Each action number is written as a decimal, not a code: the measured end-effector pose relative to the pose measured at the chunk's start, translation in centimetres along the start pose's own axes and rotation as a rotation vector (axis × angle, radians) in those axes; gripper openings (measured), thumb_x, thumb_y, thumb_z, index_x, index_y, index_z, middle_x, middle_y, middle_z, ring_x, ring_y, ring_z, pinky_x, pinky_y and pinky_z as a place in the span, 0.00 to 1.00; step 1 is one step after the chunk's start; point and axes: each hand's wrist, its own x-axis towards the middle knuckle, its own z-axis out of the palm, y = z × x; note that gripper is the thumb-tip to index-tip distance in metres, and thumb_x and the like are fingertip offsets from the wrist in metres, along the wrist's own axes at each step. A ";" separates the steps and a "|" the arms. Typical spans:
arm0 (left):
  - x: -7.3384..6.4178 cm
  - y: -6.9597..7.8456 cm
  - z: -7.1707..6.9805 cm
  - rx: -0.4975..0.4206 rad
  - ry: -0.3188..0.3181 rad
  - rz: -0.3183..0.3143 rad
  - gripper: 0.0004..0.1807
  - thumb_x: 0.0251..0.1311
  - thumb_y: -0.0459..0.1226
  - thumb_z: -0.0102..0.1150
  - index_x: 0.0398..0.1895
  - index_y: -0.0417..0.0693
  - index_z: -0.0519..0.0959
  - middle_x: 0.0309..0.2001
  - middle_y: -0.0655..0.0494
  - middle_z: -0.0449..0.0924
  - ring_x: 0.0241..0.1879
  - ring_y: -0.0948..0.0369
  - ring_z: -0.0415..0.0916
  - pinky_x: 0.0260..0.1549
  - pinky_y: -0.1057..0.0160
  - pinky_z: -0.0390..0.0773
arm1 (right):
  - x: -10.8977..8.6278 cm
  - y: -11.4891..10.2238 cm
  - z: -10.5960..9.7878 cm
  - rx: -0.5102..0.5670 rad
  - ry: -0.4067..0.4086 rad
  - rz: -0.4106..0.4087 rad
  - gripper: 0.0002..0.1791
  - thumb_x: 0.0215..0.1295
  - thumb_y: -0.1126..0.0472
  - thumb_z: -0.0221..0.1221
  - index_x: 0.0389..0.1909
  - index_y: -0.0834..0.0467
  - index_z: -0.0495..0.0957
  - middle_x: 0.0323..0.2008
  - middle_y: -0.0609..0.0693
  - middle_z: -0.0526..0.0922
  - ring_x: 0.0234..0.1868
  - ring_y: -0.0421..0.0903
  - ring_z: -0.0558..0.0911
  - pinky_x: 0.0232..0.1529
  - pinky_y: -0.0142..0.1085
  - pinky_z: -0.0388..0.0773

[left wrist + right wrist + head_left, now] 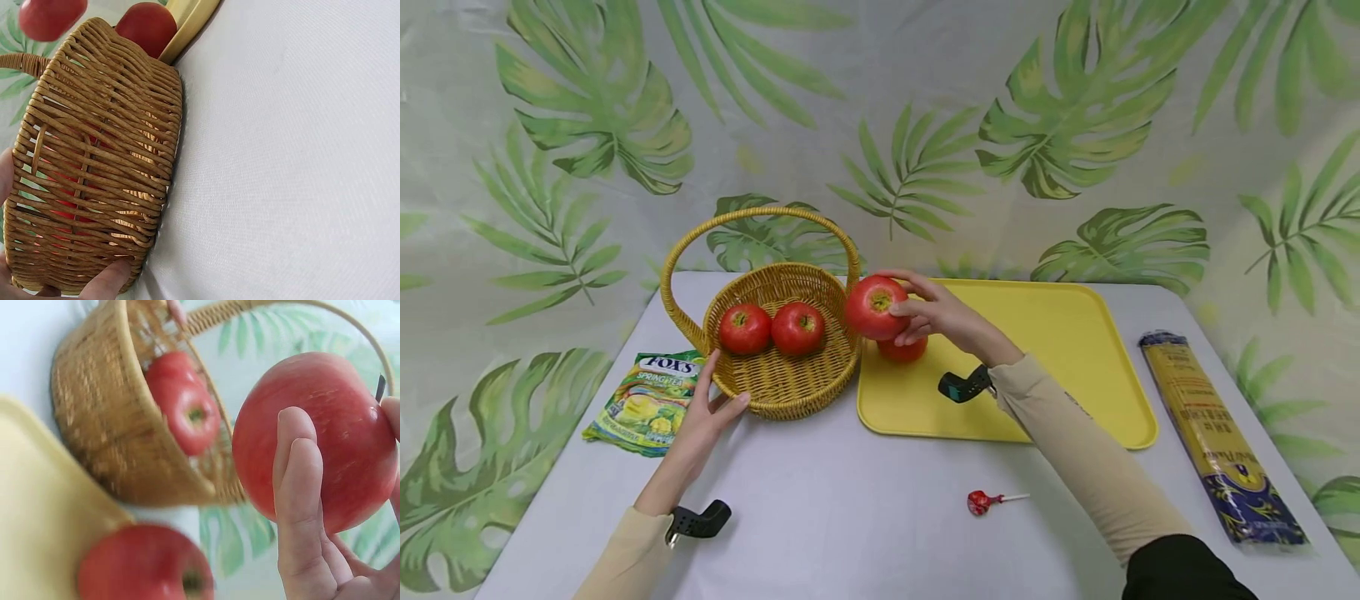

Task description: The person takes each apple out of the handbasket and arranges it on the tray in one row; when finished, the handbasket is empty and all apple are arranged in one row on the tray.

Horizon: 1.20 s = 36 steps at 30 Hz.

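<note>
My right hand [936, 312] pinches a red apple [877, 307] between thumb and fingers, in the air beside the right rim of a wicker basket [790, 398]. In the right wrist view the held apple [312, 444] fills the right side, with fingers across its skin. Two more apples, a left one [745, 328] and a right one [798, 327], lie inside the basket. Another apple [902, 350] sits on the yellow tray [1000, 358], partly hidden below the held one. My left hand [706, 421] holds the basket's near left side, its thumb [109, 280] on the woven wall.
A green candy bag [651, 400] lies left of the basket, partly behind the left hand. A red lollipop [980, 502] rests on the white table [850, 517] in front of the tray. At the right edge lies a long yellow and blue packet [1217, 442]. The basket's tall handle [760, 213] arches upward.
</note>
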 end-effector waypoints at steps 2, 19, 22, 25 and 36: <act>0.0 0.0 0.0 -0.001 -0.001 0.000 0.46 0.68 0.37 0.53 0.76 0.66 0.33 0.75 0.54 0.20 0.70 0.37 0.36 0.66 0.43 0.49 | -0.8 0.2 -1.3 0.006 0.030 0.011 0.31 0.67 0.59 0.56 0.70 0.48 0.61 0.60 0.58 0.65 0.29 0.56 0.84 0.41 0.48 0.81; -0.2 0.2 0.0 0.001 -0.008 0.006 0.47 0.69 0.37 0.53 0.76 0.68 0.32 0.74 0.54 0.19 0.71 0.38 0.37 0.66 0.43 0.48 | -6.4 5.9 -9.0 0.052 0.223 0.178 0.33 0.71 0.56 0.52 0.74 0.49 0.52 0.65 0.63 0.56 0.32 0.55 0.85 0.37 0.39 0.82; -0.2 0.1 0.1 0.004 -0.009 0.008 0.46 0.69 0.36 0.52 0.76 0.68 0.32 0.74 0.54 0.19 0.71 0.38 0.37 0.66 0.43 0.49 | -6.7 7.2 -9.4 0.073 0.222 0.203 0.33 0.72 0.56 0.52 0.74 0.50 0.52 0.67 0.62 0.54 0.31 0.53 0.85 0.38 0.39 0.82; -0.1 0.1 0.0 0.001 -0.010 0.010 0.46 0.69 0.36 0.52 0.76 0.68 0.32 0.74 0.54 0.19 0.71 0.38 0.37 0.66 0.44 0.49 | -6.7 8.4 -9.4 0.087 0.212 0.217 0.32 0.72 0.57 0.52 0.74 0.49 0.52 0.68 0.61 0.53 0.29 0.50 0.85 0.39 0.40 0.82; 0.0 -0.2 0.0 -0.002 -0.008 0.014 0.47 0.69 0.36 0.52 0.76 0.70 0.32 0.74 0.55 0.19 0.71 0.38 0.37 0.66 0.44 0.50 | -6.5 9.3 -9.2 0.077 0.150 0.238 0.33 0.73 0.59 0.49 0.75 0.52 0.48 0.64 0.70 0.57 0.30 0.51 0.85 0.41 0.45 0.81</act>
